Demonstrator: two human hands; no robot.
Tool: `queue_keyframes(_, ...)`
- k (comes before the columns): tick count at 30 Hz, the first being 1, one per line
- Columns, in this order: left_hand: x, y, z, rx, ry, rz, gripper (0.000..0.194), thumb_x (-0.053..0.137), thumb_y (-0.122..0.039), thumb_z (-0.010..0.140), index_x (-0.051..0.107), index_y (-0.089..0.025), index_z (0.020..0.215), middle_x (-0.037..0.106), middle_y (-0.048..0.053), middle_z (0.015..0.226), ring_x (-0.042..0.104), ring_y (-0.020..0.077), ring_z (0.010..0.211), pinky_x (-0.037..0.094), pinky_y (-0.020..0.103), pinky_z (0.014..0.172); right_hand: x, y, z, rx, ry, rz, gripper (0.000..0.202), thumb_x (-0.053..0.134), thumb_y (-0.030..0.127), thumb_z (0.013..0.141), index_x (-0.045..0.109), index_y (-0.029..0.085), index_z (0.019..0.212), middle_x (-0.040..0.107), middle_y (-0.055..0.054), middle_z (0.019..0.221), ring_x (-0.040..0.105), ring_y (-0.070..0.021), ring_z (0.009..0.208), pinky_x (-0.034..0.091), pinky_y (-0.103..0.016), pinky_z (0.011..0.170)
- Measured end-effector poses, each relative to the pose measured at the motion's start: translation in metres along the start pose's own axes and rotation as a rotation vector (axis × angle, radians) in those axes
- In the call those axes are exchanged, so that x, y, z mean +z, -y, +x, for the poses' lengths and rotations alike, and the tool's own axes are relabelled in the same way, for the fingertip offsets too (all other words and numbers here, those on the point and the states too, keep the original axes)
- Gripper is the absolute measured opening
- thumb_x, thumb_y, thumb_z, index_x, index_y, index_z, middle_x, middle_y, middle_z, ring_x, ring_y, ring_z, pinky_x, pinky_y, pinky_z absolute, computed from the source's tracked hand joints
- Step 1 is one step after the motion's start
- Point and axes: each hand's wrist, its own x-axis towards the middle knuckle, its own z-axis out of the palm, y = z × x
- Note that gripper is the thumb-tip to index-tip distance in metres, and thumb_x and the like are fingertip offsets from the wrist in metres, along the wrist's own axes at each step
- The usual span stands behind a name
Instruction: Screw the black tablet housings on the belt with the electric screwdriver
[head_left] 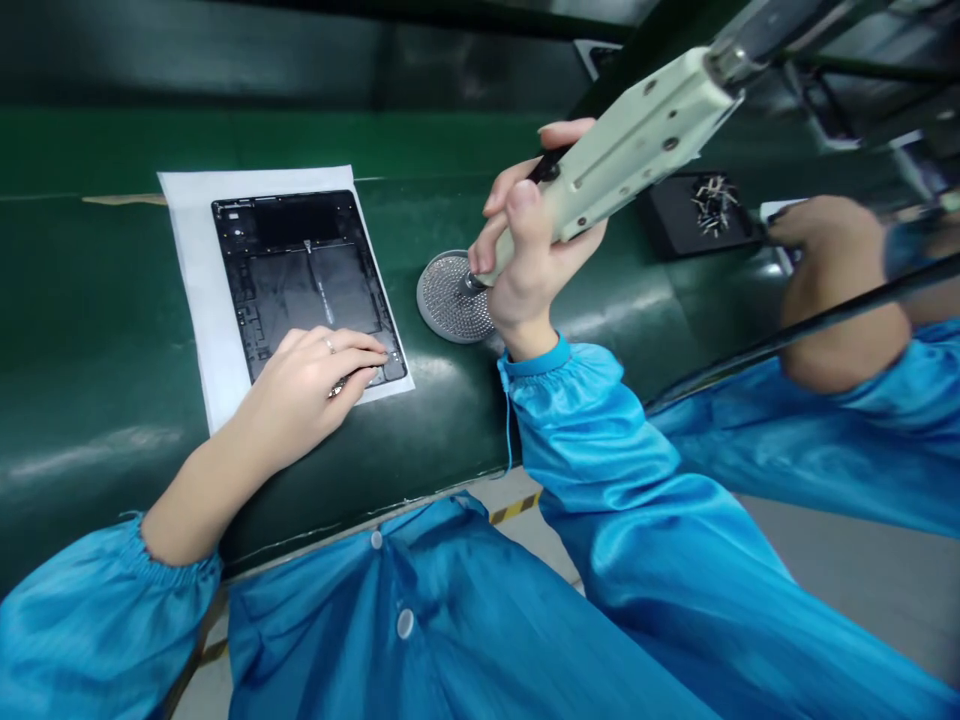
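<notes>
My right hand (529, 265) is wrapped around a pale green electric screwdriver (626, 140). Its tip end points down at a round grey screw tray (450, 300) dotted with small holes; whether the bit touches it I cannot tell. My left hand (319, 375) rests over the lower right corner of an open black tablet housing (300, 280). Thumb and fingers are closed there, with a small shiny metallic thing showing between them that I cannot make out. A white sheet (191, 260) lies beneath the housing.
On the green bench (105, 350), a black box (675, 225) with a heap of small metal pieces stands to the right. Close by is another person's arm (847, 290) in a blue sleeve. A dark rod or cable (810, 330) crosses the right side.
</notes>
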Motion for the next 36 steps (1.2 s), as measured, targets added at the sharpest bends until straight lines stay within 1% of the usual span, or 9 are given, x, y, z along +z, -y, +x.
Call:
queue_keyframes(4,0.001,0.001,-0.001,-0.025,-0.003,-0.01,0.03,0.054,-0.031,0.116,0.082,-0.024,0.125,0.083,0.005,0.139,0.075,0.0272,0.117,0.049,0.046,0.101,-0.003,0.001,-0.002,0.067,0.026,-0.02,0.047,0.085,0.07,0.091,0.062,0.04,0.119,0.062,0.008,0.082,0.032,-0.0061,0.037,0.022,-0.029,0.03)
queue_keyframes(7,0.001,0.001,0.0,-0.04,0.001,-0.018,0.031,0.054,-0.033,0.116,0.082,-0.025,0.126,0.082,0.006,0.14,0.075,0.0279,0.119,0.049,0.048,0.102,-0.007,-0.004,-0.001,0.056,0.044,-0.021,0.048,0.084,0.07,0.092,0.061,0.04,0.122,0.061,0.008,0.082,0.029,-0.0058,0.038,0.022,-0.029,0.03)
queue_keyframes(12,-0.001,0.0,0.0,-0.043,0.022,-0.033,0.033,0.051,-0.032,0.117,0.082,-0.025,0.125,0.082,0.006,0.141,0.074,0.0287,0.124,0.049,0.049,0.105,-0.008,-0.003,0.0,0.095,0.058,-0.107,0.055,0.077,0.086,0.085,0.056,0.048,0.119,0.061,0.01,0.08,0.026,-0.0092,0.04,0.023,-0.034,0.03)
queue_keyframes(15,-0.001,-0.002,0.001,-0.047,0.018,-0.036,0.033,0.052,-0.032,0.116,0.082,-0.025,0.125,0.082,0.006,0.14,0.075,0.0284,0.123,0.049,0.049,0.105,-0.007,0.002,0.0,0.151,0.068,-0.138,0.053,0.076,0.085,0.086,0.055,0.049,0.119,0.062,0.009,0.082,0.028,-0.0106,0.042,0.027,-0.036,0.033)
queue_keyframes(19,-0.001,-0.002,0.001,-0.054,0.014,-0.032,0.032,0.052,-0.031,0.116,0.082,-0.024,0.124,0.082,0.007,0.14,0.075,0.0278,0.12,0.049,0.048,0.104,-0.005,0.002,-0.002,0.133,0.031,-0.117,0.058,0.078,0.085,0.083,0.055,0.047,0.12,0.059,0.011,0.079,0.025,-0.0105,0.041,0.025,-0.035,0.033)
queue_keyframes(27,0.0,-0.003,0.002,-0.047,0.011,-0.024,0.031,0.053,-0.029,0.116,0.082,-0.023,0.123,0.082,0.007,0.139,0.075,0.0265,0.116,0.048,0.045,0.1,-0.005,0.01,0.0,0.096,0.052,-0.117,0.047,0.079,0.08,0.088,0.061,0.05,0.119,0.067,0.009,0.085,0.03,-0.0106,0.041,0.025,-0.037,0.033)
queue_keyframes(32,0.002,-0.004,0.003,-0.056,0.002,-0.028,0.028,0.054,-0.026,0.115,0.081,-0.023,0.121,0.082,0.006,0.139,0.076,0.0259,0.117,0.046,0.044,0.099,0.005,0.025,-0.007,-0.016,0.031,-0.067,0.045,0.08,0.069,0.096,0.058,0.047,0.128,0.061,0.005,0.093,0.032,-0.0068,0.042,0.034,-0.031,0.042)
queue_keyframes(34,0.004,-0.005,0.003,-0.06,0.005,-0.04,0.027,0.054,-0.025,0.115,0.079,-0.023,0.123,0.081,0.006,0.141,0.075,0.0264,0.121,0.045,0.044,0.1,0.013,0.032,-0.017,0.009,0.061,-0.065,0.044,0.077,0.069,0.098,0.057,0.048,0.13,0.062,0.004,0.094,0.035,-0.0083,0.043,0.041,-0.032,0.046)
queue_keyframes(36,0.005,-0.005,0.003,-0.062,0.002,-0.056,0.027,0.054,-0.024,0.114,0.077,-0.022,0.127,0.08,0.007,0.142,0.075,0.0269,0.125,0.045,0.044,0.103,0.023,0.041,-0.029,0.053,0.109,-0.019,0.043,0.077,0.069,0.096,0.06,0.048,0.129,0.065,0.003,0.092,0.034,-0.0096,0.042,0.039,-0.031,0.041)
